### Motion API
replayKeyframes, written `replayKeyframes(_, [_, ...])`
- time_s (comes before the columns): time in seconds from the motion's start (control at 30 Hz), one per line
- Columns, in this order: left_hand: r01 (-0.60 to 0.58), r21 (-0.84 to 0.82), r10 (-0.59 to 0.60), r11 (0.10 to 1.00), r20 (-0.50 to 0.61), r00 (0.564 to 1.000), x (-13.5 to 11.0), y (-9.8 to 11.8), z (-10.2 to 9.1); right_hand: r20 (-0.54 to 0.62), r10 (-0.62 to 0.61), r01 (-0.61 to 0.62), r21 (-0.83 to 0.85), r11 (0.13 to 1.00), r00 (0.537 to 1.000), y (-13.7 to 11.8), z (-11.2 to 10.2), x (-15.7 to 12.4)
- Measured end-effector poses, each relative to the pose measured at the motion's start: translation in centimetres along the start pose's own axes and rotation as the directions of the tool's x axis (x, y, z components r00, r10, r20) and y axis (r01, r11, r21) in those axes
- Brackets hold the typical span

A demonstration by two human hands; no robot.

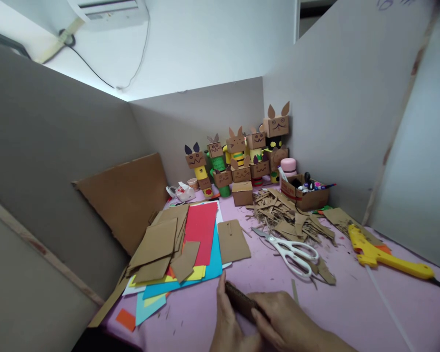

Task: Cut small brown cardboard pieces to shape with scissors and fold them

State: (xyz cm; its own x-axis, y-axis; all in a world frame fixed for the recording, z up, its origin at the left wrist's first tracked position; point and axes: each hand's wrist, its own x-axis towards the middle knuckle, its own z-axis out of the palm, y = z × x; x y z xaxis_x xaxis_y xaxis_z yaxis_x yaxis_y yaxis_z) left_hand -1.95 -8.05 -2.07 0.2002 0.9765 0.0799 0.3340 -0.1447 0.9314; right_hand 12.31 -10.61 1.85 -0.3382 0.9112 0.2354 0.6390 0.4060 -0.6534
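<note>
Near the front edge of the table, a small dark-edged cardboard piece [241, 301] is held between both hands, seen edge-on. My left hand [228, 318] grips its left end, with the fingers pointing up along it. My right hand [282, 318] closes around the right end, thumb and fingers pressed on it. The lower parts of both hands run out of the bottom of the view. Just beyond lie white-handled scissors [291, 252], blades partly open, and a flat cardboard rectangle [233, 240] with rounded corners.
Stacked cardboard sheets [156, 242] and coloured paper [201, 230] lie at left. Cardboard scraps [278, 210] are heaped beyond the scissors. A yellow glue gun [385, 256] rests at right. Several cardboard animal figures [236, 144] and a box of tools [310, 198] stand at the back.
</note>
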Motion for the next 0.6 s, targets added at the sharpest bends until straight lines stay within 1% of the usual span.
replayKeyframes(0.07, [-0.003,-0.084,0.003,0.996,-0.003,1.0,0.1,-0.8,-0.3,0.016,0.023,-0.022,-0.015,1.0,1.0,0.0,-0.4,0.1])
replayKeyframes(0.13, [0.002,-0.134,-0.003,0.991,-0.01,1.0,0.2,-1.7,-0.5,0.034,0.034,-0.034,0.001,0.999,0.999,-0.1,-0.6,0.3])
replayKeyframes(0.27, [-0.003,-0.132,0.006,0.991,0.022,1.0,0.3,-3.0,-0.9,0.031,0.071,-0.072,0.008,0.997,0.997,-0.1,-0.6,0.3])
replayKeyframes(0.37, [-0.034,-0.134,0.036,0.99,0.012,0.999,0.6,-3.4,-1.2,0.006,0.076,-0.076,0.025,0.997,0.997,0.0,-0.2,0.1])
replayKeyframes(0.47, [-0.061,-0.184,0.071,0.981,0.048,0.996,0.8,-3.1,-1.7,0.02,0.111,-0.112,0.083,0.99,0.994,0.7,0.1,-0.1])
replayKeyframes(0.53, [-0.08,-0.225,0.097,0.971,0.065,0.993,0.8,-2.7,-2.0,-0.033,0.162,-0.159,0.073,0.985,0.986,1.7,0.0,-0.1])
replayKeyframes(0.6, [-0.083,-0.244,0.098,0.966,0.05,0.994,0.7,-2.1,-2.1,-0.159,0.247,-0.248,0.017,0.969,0.956,2.9,-0.3,0.0])
